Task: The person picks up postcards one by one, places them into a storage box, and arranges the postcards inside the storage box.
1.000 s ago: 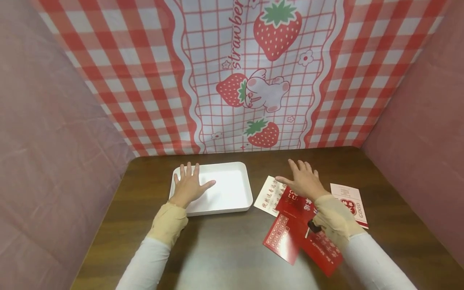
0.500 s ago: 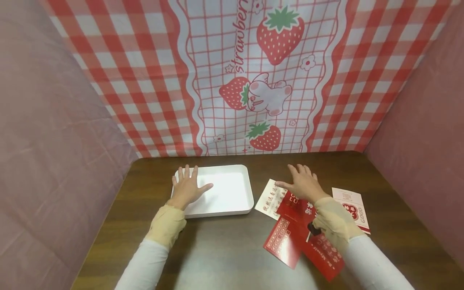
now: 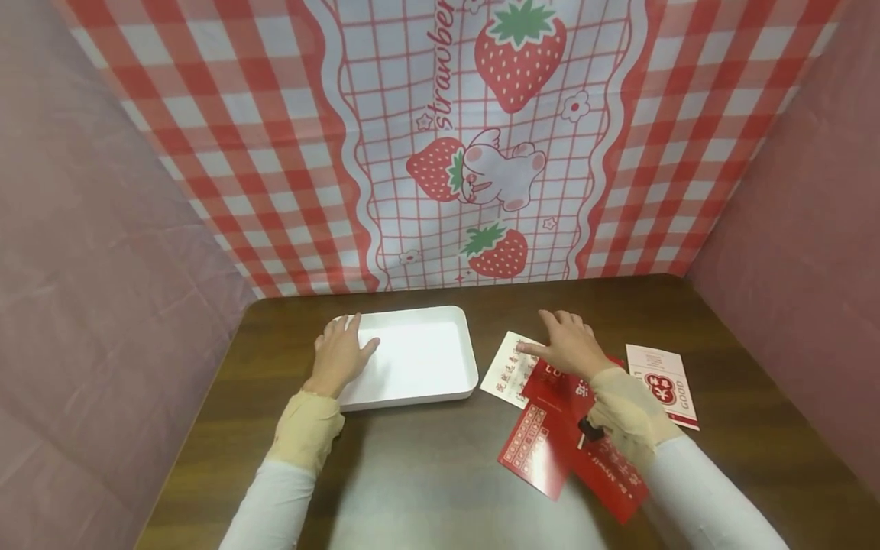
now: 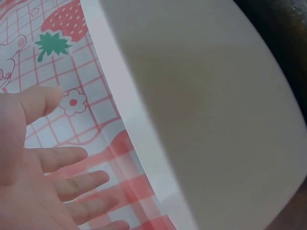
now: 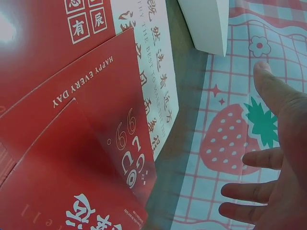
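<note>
A white rectangular tray lies on the table, with nothing in it. My left hand is over its left end, fingers spread; in the left wrist view the hand shows an empty palm beside the tray's underside or wall. My right hand hovers above a loose pile of cards, its fingers apart and holding nothing. Several red cards overlap there, and a cream card with printed characters sticks out at the left. A white-and-red card lies separately to the right.
The brown wooden table carries a bright glare in front. A red-checked strawberry cloth hangs behind it. Pink cloth walls stand at both sides.
My left hand has shifted left, toward the tray's left edge, its fingers closer together. The right hand stays above the cards with little movement. The tray and cards lie as before.
</note>
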The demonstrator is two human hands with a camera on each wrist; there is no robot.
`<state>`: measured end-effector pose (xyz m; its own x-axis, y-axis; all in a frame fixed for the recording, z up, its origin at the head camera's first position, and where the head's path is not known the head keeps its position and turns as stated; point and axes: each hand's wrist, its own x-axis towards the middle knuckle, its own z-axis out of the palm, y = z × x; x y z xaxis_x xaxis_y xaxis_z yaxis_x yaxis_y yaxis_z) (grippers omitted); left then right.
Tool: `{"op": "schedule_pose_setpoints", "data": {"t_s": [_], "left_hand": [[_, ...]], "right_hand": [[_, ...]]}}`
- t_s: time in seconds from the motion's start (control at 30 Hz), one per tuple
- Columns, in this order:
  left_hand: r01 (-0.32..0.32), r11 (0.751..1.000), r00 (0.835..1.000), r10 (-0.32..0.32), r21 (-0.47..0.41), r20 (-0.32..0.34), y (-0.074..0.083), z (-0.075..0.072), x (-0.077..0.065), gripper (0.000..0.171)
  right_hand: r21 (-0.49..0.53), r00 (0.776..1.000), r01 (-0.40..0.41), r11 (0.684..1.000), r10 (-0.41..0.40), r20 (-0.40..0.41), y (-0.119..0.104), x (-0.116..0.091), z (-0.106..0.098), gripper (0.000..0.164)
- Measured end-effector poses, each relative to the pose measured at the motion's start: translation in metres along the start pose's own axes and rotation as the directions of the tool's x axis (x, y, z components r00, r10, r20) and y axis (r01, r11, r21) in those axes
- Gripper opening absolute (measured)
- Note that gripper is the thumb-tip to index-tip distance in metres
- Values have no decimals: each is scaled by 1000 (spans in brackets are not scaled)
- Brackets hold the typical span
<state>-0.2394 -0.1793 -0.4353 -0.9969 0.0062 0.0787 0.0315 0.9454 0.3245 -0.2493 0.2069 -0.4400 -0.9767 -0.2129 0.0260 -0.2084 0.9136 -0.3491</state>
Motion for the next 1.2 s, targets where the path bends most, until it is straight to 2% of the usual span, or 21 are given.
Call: {"op": "schedule_pose_setpoints", "data": {"t_s": [0.3, 0.63, 0.83, 1.2], "left_hand": [[61, 998, 998, -61, -13, 24, -11, 1, -4, 66], [89, 996, 994, -87, -22, 62, -20, -3, -12, 73], [98, 995, 994, -97, -14, 53, -26, -2, -17, 72], [118, 993, 993, -117, -22, 32, -33, 1, -22, 72]], "right_hand": [[-1, 999, 9, 1000, -9, 31, -7, 5, 0, 90], [-12, 998, 43, 999, -43, 40, -12, 4, 6, 96], [-37, 997, 65, 997, -64, 38, -11, 5, 11, 100], [-45, 996, 66, 997, -63, 69, -17, 5, 16, 97]]}}
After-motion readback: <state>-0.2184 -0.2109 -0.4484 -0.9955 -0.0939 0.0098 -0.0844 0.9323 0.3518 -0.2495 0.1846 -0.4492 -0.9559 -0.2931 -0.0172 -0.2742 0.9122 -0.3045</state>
